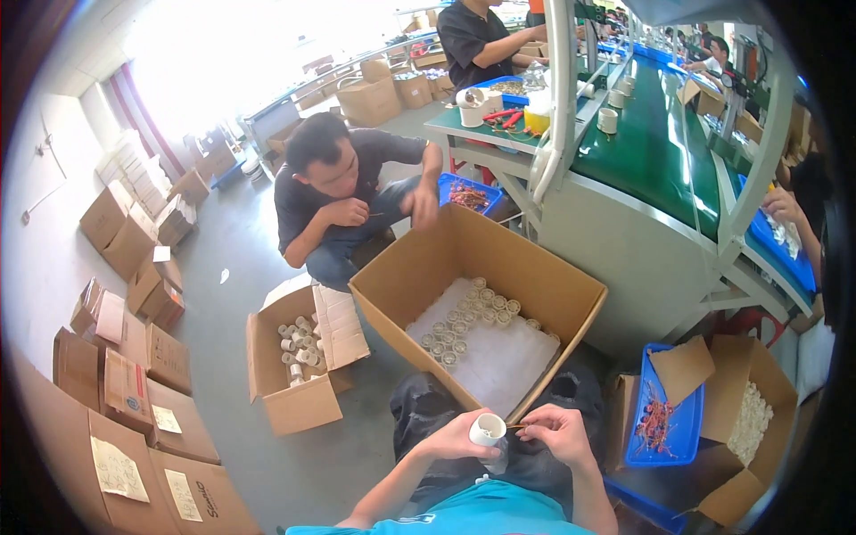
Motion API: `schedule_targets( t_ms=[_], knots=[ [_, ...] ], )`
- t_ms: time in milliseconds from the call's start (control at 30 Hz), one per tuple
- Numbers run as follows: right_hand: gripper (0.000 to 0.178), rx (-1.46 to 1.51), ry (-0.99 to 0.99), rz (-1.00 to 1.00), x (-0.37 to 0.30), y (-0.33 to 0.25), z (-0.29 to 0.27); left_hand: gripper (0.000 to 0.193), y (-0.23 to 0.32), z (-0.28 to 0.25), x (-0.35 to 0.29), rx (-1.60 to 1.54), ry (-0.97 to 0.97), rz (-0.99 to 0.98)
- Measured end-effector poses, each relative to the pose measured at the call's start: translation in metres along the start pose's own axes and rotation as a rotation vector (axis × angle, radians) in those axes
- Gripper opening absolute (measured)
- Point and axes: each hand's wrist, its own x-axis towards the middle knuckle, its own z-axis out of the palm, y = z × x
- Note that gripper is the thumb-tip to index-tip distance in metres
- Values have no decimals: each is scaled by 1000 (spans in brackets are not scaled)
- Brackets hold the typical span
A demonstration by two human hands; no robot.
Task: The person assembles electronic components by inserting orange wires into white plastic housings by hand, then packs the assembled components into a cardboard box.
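Close to my lap, my left hand [453, 437] is closed round a white plastic cylinder [487, 432], its open end tilted up. My right hand [555, 432] pinches a thin reddish-brown wire [515, 426] that reaches to the cylinder's rim; whether it enters the cylinder is too small to tell. In front of my knees stands a large open cardboard box [535, 260]. Several round white parts [486, 303] stand in it on a pale sheet [508, 361].
A co-worker [348, 178] crouches beyond the box, one hand blurred over its edge. Left is a smaller carton [325, 392] of white cylinders. Right are a blue tray [687, 441] of red wires and a box [771, 437] of small white pieces. Behind runs a green conveyor [655, 147].
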Motion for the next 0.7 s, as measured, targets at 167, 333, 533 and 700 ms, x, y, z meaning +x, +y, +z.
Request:
schedule_targets(
  t_ms=[167, 333, 533, 700],
  knots=[
    [23, -531, 256, -162, -11, 9, -5, 45, 12, 8, 8, 245, -111, -83],
    [14, -635, 522, -320, -16, 13, -29, 48, 6, 21, 32, 390, 441, 8],
    [18, -243, 588, -411, -5, -40, -54, 74, 3, 16, 53, 154, 514, 221],
    [21, -286, 525, -568, -15, -69, -36, 73, 26, 30, 74, 639, 620, 429]
  ],
)
